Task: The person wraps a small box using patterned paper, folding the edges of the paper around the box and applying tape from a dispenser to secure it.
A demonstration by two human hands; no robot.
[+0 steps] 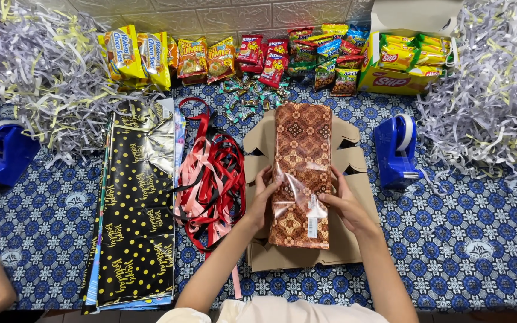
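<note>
A long box wrapped in glossy brown patterned paper (301, 155) lies on a stack of flat brown cardboard (354, 179) in the middle of the table. My left hand (262, 197) presses against the parcel's left side near its lower half. My right hand (343, 203) holds its right side, fingers on the paper where a strip of clear tape shines. Both hands grip the parcel from opposite sides.
A blue tape dispenser (395, 149) stands right of the cardboard, another (4, 149) at far left. Red, pink and black ribbons (213, 173) and black dotted wrapping sheets (133, 215) lie to the left. Snack packets (270, 54), a yellow carton (402, 60) and shredded paper (492, 101) line the back.
</note>
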